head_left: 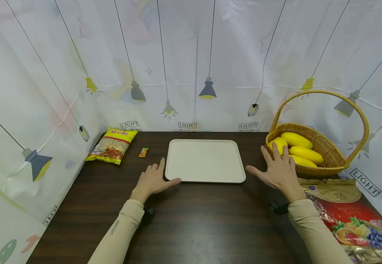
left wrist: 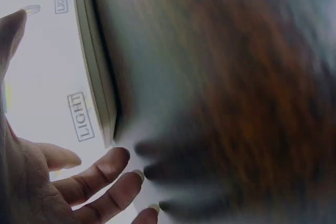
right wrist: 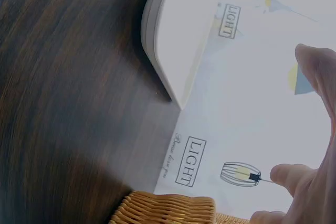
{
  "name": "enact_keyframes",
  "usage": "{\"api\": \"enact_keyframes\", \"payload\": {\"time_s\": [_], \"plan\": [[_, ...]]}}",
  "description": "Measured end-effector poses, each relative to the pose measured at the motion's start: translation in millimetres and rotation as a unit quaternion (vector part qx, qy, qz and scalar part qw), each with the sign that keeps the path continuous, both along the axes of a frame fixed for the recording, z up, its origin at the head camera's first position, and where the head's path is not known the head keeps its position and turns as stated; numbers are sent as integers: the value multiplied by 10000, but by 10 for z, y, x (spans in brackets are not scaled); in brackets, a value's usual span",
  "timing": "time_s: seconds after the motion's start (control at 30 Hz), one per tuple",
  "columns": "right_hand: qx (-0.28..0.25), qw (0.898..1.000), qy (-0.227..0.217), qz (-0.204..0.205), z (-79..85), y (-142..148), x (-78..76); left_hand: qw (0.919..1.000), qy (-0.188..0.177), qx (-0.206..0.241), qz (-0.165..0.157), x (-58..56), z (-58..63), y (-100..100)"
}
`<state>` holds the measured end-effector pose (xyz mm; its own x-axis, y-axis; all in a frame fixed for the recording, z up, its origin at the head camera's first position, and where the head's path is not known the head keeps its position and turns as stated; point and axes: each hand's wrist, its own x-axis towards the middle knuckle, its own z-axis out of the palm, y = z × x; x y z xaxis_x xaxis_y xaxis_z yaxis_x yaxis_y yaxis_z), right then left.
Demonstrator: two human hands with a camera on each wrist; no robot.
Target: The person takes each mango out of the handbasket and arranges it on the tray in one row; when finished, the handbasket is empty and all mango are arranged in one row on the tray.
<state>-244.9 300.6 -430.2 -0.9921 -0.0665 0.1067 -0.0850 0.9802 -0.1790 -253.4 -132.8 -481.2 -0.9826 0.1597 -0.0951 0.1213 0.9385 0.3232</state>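
Tray [head_left: 205, 161]: flat on the bench [head_left: 197, 223], between the hands; a one-sided push might skew it.
Left hand [head_left: 152, 179]: empty, thumb out by the near-left corner, contact unclear.
Right hand [head_left: 279, 172]: empty, fingers spread.
Basket [head_left: 337, 156]: a careless right-hand swing could knock it.

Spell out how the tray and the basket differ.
The tray is smooth and off-white; the basket is woven and golden-brown. The tray has just a low rim, while the basket has taller sides and an arched handle. Both rest on the dark table.
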Motion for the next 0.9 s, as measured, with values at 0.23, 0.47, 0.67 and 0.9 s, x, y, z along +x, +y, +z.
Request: {"api": "enact_keyframes", "payload": {"time_s": [0.23,0.47,0.67,0.9], "plan": [[-27,10000,21,21,19,98,-76,9985,-349,398,-129,-48,-66,34],[-50,9999,44,-124,82,447,-188,9994,-272,112,-161,-73,-137,96],[-79,9997,-122,-178,134,752,-288,9997,-131,181,-60,-66,-136,119],[22,9973,-691,-233,179,979,-424,9996,-161,243,50,-52,-101,116]]}}
